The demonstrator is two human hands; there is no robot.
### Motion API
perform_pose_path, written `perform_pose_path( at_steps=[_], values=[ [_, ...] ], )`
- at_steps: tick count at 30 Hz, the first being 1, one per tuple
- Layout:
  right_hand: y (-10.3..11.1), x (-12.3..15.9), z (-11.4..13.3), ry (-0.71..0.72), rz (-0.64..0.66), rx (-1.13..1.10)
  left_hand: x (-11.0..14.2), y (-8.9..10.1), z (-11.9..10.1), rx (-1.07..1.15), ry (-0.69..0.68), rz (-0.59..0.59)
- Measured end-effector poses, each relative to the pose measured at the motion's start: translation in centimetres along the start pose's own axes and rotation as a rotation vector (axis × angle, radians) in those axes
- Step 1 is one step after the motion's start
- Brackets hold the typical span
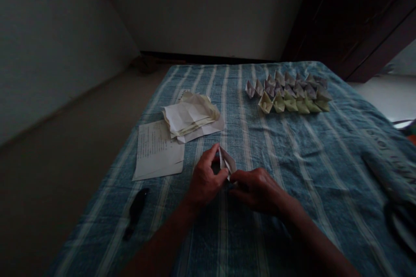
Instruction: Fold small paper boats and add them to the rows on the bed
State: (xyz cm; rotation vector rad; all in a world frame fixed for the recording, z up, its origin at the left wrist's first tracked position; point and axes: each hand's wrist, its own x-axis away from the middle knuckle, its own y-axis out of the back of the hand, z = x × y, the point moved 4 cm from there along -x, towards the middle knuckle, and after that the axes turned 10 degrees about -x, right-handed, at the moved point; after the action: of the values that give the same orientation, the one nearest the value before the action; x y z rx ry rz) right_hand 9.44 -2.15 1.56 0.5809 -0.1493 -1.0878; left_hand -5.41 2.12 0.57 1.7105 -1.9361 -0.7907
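Over the middle of the table, a small folded paper boat (228,161) is between my two hands. My left hand (208,176) grips its left side, thumb below and fingers at the upper edge. My right hand (256,188) pinches its lower right end, with the fingers curled and partly hidden. Farther back on the right stand rows of similar paper boats, whitish ones behind and a yellow-green paper boat (265,103) at the front left corner of the group.
A stack of creased paper sheets (191,117) lies left of centre, beside printed sheets (157,151). A black object (136,212), perhaps a cutter, rests at front left. Large black-handled scissors (393,203) lie at right. Striped blue cloth (260,147) covers the table.
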Motion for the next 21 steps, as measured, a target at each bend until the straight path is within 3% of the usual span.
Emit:
perform_pose_path(
  at_steps=[21],
  values=[
    [-0.24, -0.03, -0.23, -0.033, 0.018, 0.010, -0.18, -0.93, -0.60, -0.139, -0.088, -0.087]
  ],
)
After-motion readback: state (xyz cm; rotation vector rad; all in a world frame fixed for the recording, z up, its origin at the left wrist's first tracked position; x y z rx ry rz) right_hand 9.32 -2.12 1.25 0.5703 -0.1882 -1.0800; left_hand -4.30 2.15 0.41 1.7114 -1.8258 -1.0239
